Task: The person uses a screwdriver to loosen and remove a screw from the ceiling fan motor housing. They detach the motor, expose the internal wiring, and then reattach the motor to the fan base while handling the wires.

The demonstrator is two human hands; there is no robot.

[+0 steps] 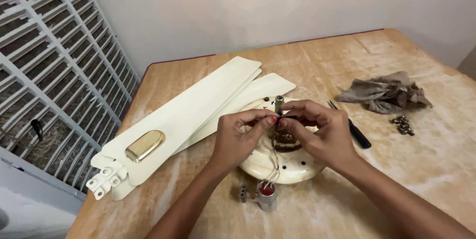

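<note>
A round cream fan motor housing (pixel 270 165) lies on the wooden table (pixel 322 65) with a short metal shaft (pixel 279 103) standing up at its centre and copper windings showing. My left hand (pixel 238 137) and my right hand (pixel 317 130) meet just over the motor beside the shaft, fingertips pinched together on a small dark wire or sleeve. Thin wires (pixel 273 167) run from the motor down to a silver cylindrical capacitor (pixel 267 195) with a red top at the housing's near edge.
Stacked cream fan blades (pixel 198 105) lie to the left, one bearing a gold oval trim (pixel 144 145). A black-handled screwdriver (pixel 358 134), a crumpled grey rag (pixel 384 93) and several small metal bolts (pixel 402 125) sit to the right. A white window grille (pixel 54 70) flanks the table's left edge.
</note>
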